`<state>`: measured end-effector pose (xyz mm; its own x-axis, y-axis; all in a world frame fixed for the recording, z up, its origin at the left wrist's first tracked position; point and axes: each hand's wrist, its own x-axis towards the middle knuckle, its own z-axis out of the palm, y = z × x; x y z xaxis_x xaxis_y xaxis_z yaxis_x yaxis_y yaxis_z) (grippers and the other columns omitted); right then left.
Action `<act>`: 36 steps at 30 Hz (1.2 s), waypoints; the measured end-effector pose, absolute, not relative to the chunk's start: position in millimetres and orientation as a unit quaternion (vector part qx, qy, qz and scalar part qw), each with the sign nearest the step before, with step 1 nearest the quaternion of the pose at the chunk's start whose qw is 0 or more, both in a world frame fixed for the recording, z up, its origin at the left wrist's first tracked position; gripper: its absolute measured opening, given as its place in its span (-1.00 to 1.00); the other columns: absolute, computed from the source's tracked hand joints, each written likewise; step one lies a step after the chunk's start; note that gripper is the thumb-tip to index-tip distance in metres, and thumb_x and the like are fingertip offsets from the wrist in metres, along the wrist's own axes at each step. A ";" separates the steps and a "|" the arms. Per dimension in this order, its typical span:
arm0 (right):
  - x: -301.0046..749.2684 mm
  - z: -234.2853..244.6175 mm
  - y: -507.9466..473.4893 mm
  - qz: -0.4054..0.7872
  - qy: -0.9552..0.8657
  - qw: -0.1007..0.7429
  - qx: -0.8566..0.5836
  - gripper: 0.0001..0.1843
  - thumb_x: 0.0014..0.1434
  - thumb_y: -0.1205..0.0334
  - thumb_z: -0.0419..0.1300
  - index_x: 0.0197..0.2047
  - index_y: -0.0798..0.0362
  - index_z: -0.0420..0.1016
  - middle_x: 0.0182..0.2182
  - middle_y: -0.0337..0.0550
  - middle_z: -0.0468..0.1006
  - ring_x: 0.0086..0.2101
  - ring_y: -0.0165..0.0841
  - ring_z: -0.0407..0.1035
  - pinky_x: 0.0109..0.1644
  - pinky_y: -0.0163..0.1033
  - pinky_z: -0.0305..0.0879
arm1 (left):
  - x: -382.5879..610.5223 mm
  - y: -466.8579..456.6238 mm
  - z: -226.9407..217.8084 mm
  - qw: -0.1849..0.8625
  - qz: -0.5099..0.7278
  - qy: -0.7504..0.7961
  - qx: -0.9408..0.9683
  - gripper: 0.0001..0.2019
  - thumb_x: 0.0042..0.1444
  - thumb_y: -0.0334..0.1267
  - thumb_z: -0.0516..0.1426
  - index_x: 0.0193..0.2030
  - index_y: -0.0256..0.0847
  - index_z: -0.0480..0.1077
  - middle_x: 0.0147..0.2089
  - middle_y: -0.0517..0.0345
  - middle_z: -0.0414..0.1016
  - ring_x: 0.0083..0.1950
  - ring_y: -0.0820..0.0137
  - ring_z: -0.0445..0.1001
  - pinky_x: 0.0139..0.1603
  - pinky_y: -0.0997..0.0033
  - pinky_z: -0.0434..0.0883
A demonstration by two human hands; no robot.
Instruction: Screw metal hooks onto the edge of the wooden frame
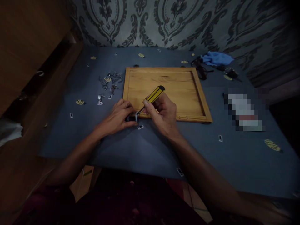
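My right hand (162, 114) is closed round a screwdriver (153, 95) with a yellow and black handle, its tip pointing down-left at a small metal fitting (136, 117). My left hand (118, 117) is closed on that fitting and a dark part beside it, pressing them at the near left corner of a wooden framed panel (166, 90). The panel lies flat on the blue table (131, 150).
A heap of metal hooks and fittings (110, 82) lies left of the panel. A blue cloth (217, 58) and dark items sit at the far right. Small tags and yellow dotted discs are scattered over the table. Wooden furniture stands at the left.
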<state>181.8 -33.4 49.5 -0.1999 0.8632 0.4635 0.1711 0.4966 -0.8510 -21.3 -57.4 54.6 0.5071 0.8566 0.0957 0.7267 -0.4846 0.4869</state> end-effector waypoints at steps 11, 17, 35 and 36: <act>183.7 56.2 -35.0 0.419 -0.681 0.508 -0.321 -0.59 0.35 -0.24 0.26 -0.12 -0.04 0.43 -0.37 -0.29 0.49 -0.44 -0.40 0.50 -0.34 -0.23 0.46 | -20.3 -57.2 52.8 0.182 0.160 0.469 0.849 -0.60 0.25 -0.01 0.33 0.06 -0.27 0.55 0.00 0.00 0.48 0.06 0.15 0.35 0.16 0.13 0.33; 182.4 55.6 -34.0 0.437 -0.666 0.515 -0.316 -0.57 0.30 -0.24 0.30 -0.22 -0.03 0.43 -0.41 -0.30 0.47 -0.45 -0.42 0.48 -0.34 -0.24 0.46 | -20.2 -57.8 52.5 0.181 0.167 0.469 0.848 -0.61 0.25 -0.03 0.33 0.08 -0.24 0.54 0.01 0.02 0.48 0.07 0.15 0.34 0.16 0.15 0.33; 180.1 63.3 -26.5 0.484 -0.671 0.483 -0.289 -0.63 0.26 -0.14 0.38 -0.14 -0.01 0.53 -0.35 -0.30 0.52 -0.41 -0.45 0.50 -0.28 -0.29 0.49 | -22.1 -57.4 45.5 0.186 0.194 0.453 0.850 -0.65 0.28 0.01 0.30 0.02 -0.22 0.54 -0.01 0.00 0.48 0.06 0.13 0.35 0.14 0.10 0.35; 179.6 61.6 -26.6 0.488 -0.661 0.488 -0.296 -0.62 0.24 -0.14 0.39 -0.16 -0.01 0.51 -0.33 -0.30 0.53 -0.42 -0.45 0.49 -0.29 -0.29 0.48 | -22.2 -57.2 45.3 0.185 0.195 0.452 0.850 -0.65 0.28 0.01 0.29 0.02 -0.22 0.54 -0.01 0.00 0.48 0.06 0.14 0.35 0.14 0.10 0.35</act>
<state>179.6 -26.6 61.6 -0.3489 0.8667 0.3565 -0.0857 0.3493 -0.9331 -22.2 -57.2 45.3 0.5144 0.8417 0.1640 0.6969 -0.5217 0.4920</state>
